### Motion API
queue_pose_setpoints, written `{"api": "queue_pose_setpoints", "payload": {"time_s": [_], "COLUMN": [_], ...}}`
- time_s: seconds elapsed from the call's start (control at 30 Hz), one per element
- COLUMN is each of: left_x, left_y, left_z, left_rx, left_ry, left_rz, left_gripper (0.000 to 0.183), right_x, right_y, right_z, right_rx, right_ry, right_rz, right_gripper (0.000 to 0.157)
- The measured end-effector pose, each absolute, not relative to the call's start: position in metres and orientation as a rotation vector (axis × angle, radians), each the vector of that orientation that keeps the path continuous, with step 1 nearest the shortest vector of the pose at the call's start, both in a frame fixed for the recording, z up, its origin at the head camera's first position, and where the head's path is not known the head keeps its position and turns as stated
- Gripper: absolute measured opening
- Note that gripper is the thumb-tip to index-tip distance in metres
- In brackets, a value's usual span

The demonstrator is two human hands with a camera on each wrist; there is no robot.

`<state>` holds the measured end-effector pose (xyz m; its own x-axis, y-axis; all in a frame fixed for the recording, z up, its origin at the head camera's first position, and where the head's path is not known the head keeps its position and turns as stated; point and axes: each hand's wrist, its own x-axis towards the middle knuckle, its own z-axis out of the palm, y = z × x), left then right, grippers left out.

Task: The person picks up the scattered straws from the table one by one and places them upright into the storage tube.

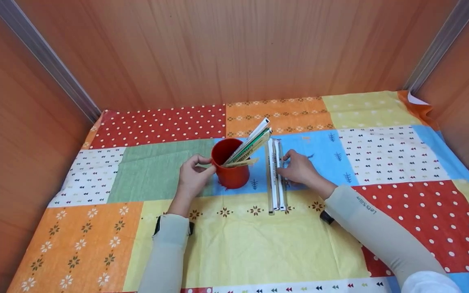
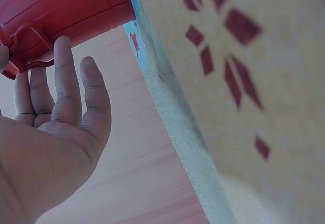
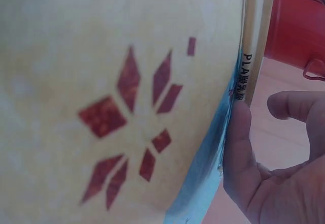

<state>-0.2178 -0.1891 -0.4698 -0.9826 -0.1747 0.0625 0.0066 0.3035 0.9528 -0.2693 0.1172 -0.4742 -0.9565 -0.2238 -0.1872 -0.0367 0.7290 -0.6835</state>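
Note:
A red mug (image 1: 233, 178) stands on the cloth with several wrapped straws (image 1: 252, 142) leaning out of it to the right. Thumb and forefinger of my left hand (image 1: 192, 175) pinch the mug at its left rim by the handle; in the left wrist view the other fingers (image 2: 66, 89) spread out below the handle. To the right of the mug, a few paper-wrapped straws (image 1: 276, 191) lie side by side. My right hand (image 1: 299, 167) is at their right edge. In the right wrist view its thumb touches a printed straw (image 3: 254, 46), while the forefinger stands apart from it.
A patchwork-patterned cloth (image 1: 250, 248) covers the table. Wood-grain panels (image 1: 234, 53) rise behind it and on both sides, joined by metal corner strips (image 1: 47, 57). The cloth is folded up at the far right corner (image 1: 417, 106).

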Motion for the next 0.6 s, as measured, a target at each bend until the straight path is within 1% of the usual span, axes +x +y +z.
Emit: {"api": "queue_pose_setpoints", "payload": {"time_s": [0.17,0.6], "left_x": [-0.2168,-0.2184], "left_y": [-0.1891,-0.1887], "left_z": [-0.471,-0.472], "left_rx": [0.172,0.115], "left_ry": [-2.421,-2.371], "left_rz": [-1.763,-1.783], "left_gripper": [0.017,0.013], "right_x": [-0.2714,-0.2752], "right_y": [0.1162,0.1179], "right_z": [-0.478,-0.4788], "right_rx": [-0.201,-0.189], "right_ry": [2.68,2.653], "right_rz": [-1.01,-1.025], "right_gripper": [0.039,0.04]}}
